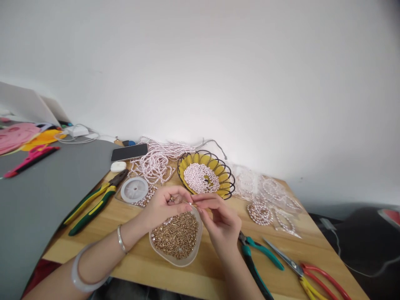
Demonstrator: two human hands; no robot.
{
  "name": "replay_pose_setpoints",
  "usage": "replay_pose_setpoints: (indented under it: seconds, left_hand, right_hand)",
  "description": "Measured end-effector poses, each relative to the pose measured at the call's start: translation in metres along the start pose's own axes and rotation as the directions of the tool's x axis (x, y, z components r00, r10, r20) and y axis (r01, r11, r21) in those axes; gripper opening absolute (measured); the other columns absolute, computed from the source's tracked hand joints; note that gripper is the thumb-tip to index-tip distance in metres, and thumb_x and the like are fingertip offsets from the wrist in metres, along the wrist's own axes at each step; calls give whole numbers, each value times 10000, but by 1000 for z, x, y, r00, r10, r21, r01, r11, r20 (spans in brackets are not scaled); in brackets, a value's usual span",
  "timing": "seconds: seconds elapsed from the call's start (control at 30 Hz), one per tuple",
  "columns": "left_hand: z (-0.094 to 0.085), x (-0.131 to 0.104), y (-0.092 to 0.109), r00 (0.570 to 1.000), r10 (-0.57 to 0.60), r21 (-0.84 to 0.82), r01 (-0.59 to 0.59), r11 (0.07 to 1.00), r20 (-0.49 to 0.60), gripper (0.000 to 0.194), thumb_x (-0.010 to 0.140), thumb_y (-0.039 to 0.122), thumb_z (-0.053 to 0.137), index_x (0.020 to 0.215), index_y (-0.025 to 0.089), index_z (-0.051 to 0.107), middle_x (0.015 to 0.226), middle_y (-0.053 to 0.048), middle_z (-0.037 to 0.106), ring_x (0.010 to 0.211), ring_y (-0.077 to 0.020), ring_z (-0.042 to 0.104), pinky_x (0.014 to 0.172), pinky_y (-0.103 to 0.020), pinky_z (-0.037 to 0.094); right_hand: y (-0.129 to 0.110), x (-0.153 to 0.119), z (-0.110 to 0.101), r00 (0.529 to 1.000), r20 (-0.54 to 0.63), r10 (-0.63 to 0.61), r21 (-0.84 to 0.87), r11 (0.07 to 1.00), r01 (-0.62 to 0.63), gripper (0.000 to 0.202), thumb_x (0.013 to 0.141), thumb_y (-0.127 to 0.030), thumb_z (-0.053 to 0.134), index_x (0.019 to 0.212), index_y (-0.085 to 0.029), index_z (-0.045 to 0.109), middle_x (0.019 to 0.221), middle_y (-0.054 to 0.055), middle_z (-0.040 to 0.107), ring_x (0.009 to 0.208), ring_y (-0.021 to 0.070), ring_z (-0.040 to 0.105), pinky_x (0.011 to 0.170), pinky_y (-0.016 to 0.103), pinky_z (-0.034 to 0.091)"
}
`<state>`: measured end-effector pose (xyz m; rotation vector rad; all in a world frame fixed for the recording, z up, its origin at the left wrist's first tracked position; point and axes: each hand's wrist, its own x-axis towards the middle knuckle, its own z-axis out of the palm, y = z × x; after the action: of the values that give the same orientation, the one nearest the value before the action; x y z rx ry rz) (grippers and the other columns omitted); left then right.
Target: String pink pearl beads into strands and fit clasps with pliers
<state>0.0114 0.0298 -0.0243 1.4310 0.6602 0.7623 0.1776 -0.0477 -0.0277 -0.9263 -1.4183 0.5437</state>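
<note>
Your left hand [168, 206] and right hand [221, 216] meet above the far rim of the bead bowl [184, 262], thumbs and fingertips pinching a tiny gold-coloured piece [194, 205] between them. Its shape: too small to resolve. Handles of the scissors [294, 266] and teal pliers [247, 250]: cut off at your frame's lower edge.

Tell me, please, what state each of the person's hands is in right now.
Left hand: closed in a pinch, apparently on something too small to identify.
Right hand: closed in a pinch, apparently on a thin gold-coloured piece.
</note>
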Motion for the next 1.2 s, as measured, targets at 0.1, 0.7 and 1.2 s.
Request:
replay_pose_setpoints:
  seconds: [0.1, 0.7, 1.2]
  left_hand:
    - [0, 0, -2, 1000, 5, 7, -5, 1000, 7, 210, 748, 344, 787, 816, 159, 716, 593, 57, 437, 525, -81, 359, 510, -205, 261]
    - [1, -1, 0, 994, 107, 45, -107, 993, 13, 166, 752, 283, 787, 780, 154, 687, 579, 79, 387, 516, -71, 339, 489, -175, 284]
    - [3, -5, -4, 887, 461, 221, -443, 869, -33, 48, 831, 189, 768, 842, 202, 722, 519, 119, 255, 455, -54, 247, 457, -188, 201]
  right_hand:
    - [0, 0, 0, 1000, 3, -19, -13, 1000, 19, 282, 897, -20, 623, 961, -270, 734, 1006, 47, 763, 943, 212, 707, 793, 375, 559]
    - [1, -1, 1, 1000, 4, -13, -10, 1000, 13, 307, 878, -10, 640, 970, -281, 748, 1006, 21, 762, 928, 193, 704, 801, 345, 543]
    - [13, 4, 13, 933, 69, 354, 358, 864, -355, 70, 837, -337, 796, 818, -273, 817, 843, 21, 776, 805, 169, 701, 757, 268, 546]
